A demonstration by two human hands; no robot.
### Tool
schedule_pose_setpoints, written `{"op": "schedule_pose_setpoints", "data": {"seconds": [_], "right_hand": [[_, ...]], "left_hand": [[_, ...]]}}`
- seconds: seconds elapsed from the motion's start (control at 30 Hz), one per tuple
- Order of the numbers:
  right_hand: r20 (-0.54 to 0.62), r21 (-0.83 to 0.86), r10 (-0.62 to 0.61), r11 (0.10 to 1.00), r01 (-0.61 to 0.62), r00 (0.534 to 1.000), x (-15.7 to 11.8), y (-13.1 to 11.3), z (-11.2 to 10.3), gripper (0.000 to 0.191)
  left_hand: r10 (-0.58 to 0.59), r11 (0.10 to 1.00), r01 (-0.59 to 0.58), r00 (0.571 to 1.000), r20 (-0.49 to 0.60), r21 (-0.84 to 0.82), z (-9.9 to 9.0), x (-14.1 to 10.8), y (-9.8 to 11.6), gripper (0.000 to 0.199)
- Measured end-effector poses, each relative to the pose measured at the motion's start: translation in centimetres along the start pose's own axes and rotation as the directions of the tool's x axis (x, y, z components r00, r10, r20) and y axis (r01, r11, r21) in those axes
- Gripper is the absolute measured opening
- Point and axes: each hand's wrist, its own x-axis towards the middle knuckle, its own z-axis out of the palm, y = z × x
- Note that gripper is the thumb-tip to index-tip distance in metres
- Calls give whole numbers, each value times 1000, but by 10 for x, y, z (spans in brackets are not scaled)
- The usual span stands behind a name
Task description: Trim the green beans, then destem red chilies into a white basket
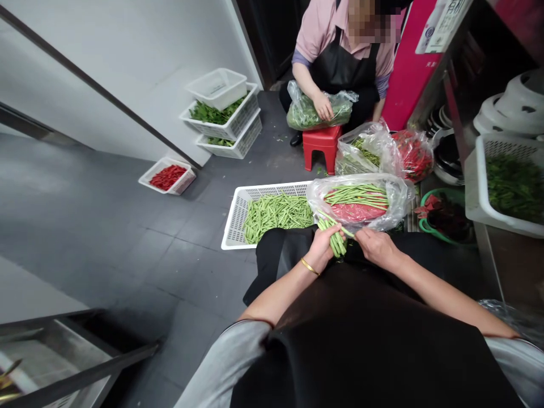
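Observation:
A bunch of green beans (338,242) is wrapped in the fingers of my left hand (323,245), over my lap. My right hand (374,243) pinches the end of one green bean that sticks out toward it from the bunch. Just beyond my hands, an open clear plastic bag (402,195) holds long whole green beans on something pink-red. To its left stands a white perforated basket (233,229) with many short green bean pieces (278,218) in it.
Opposite me a co-worker (340,62) handles a bag of greens (312,116) over a red stool (322,144). Stacked white baskets (244,133) with leafy greens and a basket of red chillies (168,177) stand left. Right are a green basin (426,226) and a white crate (480,192).

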Motion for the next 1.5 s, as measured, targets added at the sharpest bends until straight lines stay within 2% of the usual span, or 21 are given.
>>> {"op": "schedule_pose_setpoints", "data": {"seconds": [0.1, 0.17, 0.23, 0.3, 0.33, 0.43, 0.47, 0.53, 0.6, 0.63, 0.67, 0.73, 0.83, 0.9, 1.0, 1.07, 1.13, 1.23, 1.3, 1.4, 1.5], "right_hand": [[125, 295, -184, 945, 140, 975, 3, -5, -10, 30], [248, 527, -182, 849, 24, 951, 2, 1, -21, 31], [464, 663, -152, 713, -228, 873, -3, 13, -30, 29], [608, 690, -89, 551, -469, 789, -8, 25, -32, 29], [630, 695, -24, 463, -550, 776, -8, 28, -30, 36], [518, 762, 280, 278, -585, 808, 1, 22, -13, 47], [440, 781, 372, 291, -552, 818, 6, 18, -6, 43], [215, 765, 519, 437, -473, 827, 17, 12, 6, 35], [-1, 661, 597, 602, -448, 802, 24, 13, 11, 30], [-39, 609, 611, 641, -466, 790, 24, 15, 12, 29], [-1, 583, 609, 645, -495, 793, 23, 18, 13, 28], [263, 590, 516, 583, -559, 815, 19, 19, 12, 27], [591, 583, 242, 531, -615, 770, 14, 11, 12, 22], [615, 517, 193, 634, -575, 765, 14, 4, 10, 19], [556, 325, 189, 847, -421, 809, 15, 6, -2, 19], [441, 193, 220, 923, -332, 870, 14, 15, -15, 19], [353, 156, 153, 963, -219, 923, 13, 24, -28, 23], [393, 275, -83, 961, -31, 916, 12, 29, -38, 34], [366, 375, -102, 926, -46, 925, 13, 26, -36, 40], [247, 520, 146, 814, -259, 958, 14, 18, -24, 44], [189, 625, 355, 676, -391, 915, 14, 10, -12, 43]], "left_hand": [[-108, 989, 94, 986, 125, 118, -3, 0, -1, 34], [-124, 981, 84, 965, 232, 175, -6, -1, 3, 35], [-136, 974, 66, 936, 324, 217, -10, -3, 9, 37], [-187, 959, 79, 897, 400, 271, -13, -4, 14, 36], [-217, 949, 87, 875, 432, 302, -13, -4, 14, 35], [-245, 936, 83, 850, 466, 341, -11, -4, 11, 31], [-232, 942, 83, 860, 454, 325, -9, -4, 8, 30], [-202, 957, 89, 887, 415, 276, -6, -5, 5, 29], [-181, 966, 87, 901, 394, 244, -6, -7, 5, 28], [-157, 971, 72, 911, 380, 229, -6, -8, 6, 28], [-121, 975, 44, 927, 356, 218, -6, -7, 8, 29], [-15, 977, -46, 960, 281, 209, -8, -5, 12, 32], [109, 934, -188, 960, 259, 303, -9, 2, 15, 38], [161, 876, -275, 941, 296, 397, -8, 6, 14, 39], [198, 795, -347, 924, 327, 498, -9, 7, 14, 41], [119, 771, -341, 907, 404, 539, -12, 6, 16, 40], [-6, 746, -333, 863, 506, 577, -14, 6, 19, 38], [-111, 725, -343, 798, 593, 597, -14, 4, 22, 35], [-97, 744, -346, 791, 604, 572, -10, 1, 20, 35], [71, 820, -352, 846, 529, 451, 1, 0, 11, 33], [227, 905, -323, 916, 329, 275, 8, 7, 4, 30]]}}
